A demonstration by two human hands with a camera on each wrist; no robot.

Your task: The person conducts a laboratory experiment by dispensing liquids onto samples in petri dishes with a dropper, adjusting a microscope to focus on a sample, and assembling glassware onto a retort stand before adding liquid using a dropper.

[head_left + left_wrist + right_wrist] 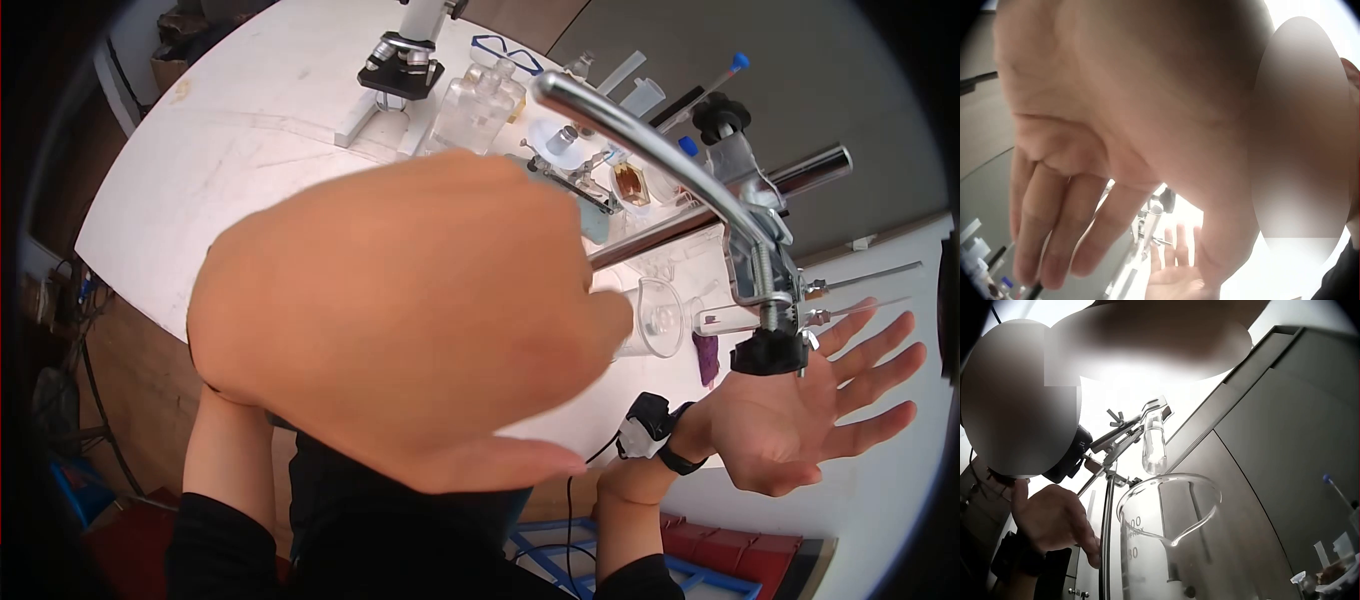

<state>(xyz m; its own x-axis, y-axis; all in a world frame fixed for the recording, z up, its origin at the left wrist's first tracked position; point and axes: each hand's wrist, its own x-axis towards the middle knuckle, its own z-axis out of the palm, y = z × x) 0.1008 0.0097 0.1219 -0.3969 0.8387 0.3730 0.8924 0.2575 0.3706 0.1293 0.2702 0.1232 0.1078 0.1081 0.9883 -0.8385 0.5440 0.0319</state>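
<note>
Large in the head view, close to the camera, is the back of my left hand (410, 320), covering the middle of the table. Its palm and extended fingers (1054, 219) show in the left wrist view, with nothing in them. My right hand (775, 420) is palm up on the right side, fingers spread and holding nothing. Nearest to it is a metal stand clamp (765, 260) with a black-capped screw. A glass test tube (1155, 450) hangs in a clamp above a graduated glass beaker (1175, 540) in the right wrist view.
A microscope (402, 65) and clear glass bottles (475, 105) stand on the white table (200, 150). Behind the left hand are a small balance scale (560, 140) and blue-framed goggles (505, 48). A purple cloth (706, 358) lies near the right hand. The metal stand rod (655, 235) reaches across.
</note>
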